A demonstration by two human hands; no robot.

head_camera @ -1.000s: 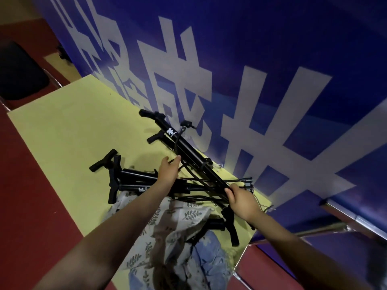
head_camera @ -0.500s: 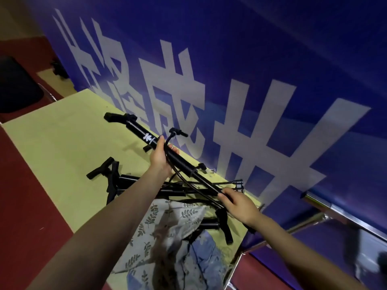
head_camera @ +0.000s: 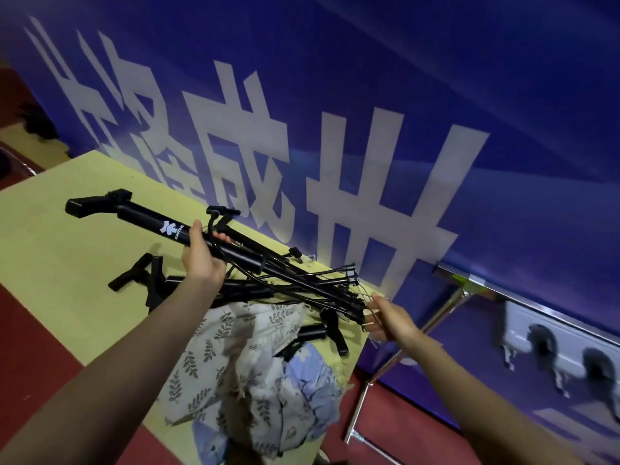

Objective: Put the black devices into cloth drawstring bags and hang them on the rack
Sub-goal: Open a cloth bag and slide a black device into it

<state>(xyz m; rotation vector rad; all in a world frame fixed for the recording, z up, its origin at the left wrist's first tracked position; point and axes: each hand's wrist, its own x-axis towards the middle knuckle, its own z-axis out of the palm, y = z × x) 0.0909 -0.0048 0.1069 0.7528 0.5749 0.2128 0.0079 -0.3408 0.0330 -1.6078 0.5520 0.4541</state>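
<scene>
Lifted black device (head_camera: 161,226), a long pump-like tube with a T-handle at its far-left end and a white logo on the barrel, was held clear of the table (head_camera: 50,263), its long axis running from upper left down to lower right, where the thin rod end met a tangle of cords. Left hand (head_camera: 201,260) gripped the barrel about mid-length, fingers curled round it from below, thumb over the top. Right hand (head_camera: 389,320) was at the low right end, fingers partly curled among thin wires there; whether it pinched the rod tip or only the cords could not be told. So the left hand carried the weight and the right steered the narrow end. Beneath lay more black devices (head_camera: 157,280) in a loose heap on the yellow table, hoses crossing each other. The cloth drawstring bags (head_camera: 235,357), leaf-print and pale blue, were bunched on the near table edge, just below and between the two forearms, no mouth visibly open. Judgement: the narrow right-hand end lay nearest the bags and would likely lead in, once freed from the cords. Behind stood a blue banner (head_camera: 436,95) with white characters; a metal rail (head_camera: 469,283) showed at right, possibly the rack.
</scene>
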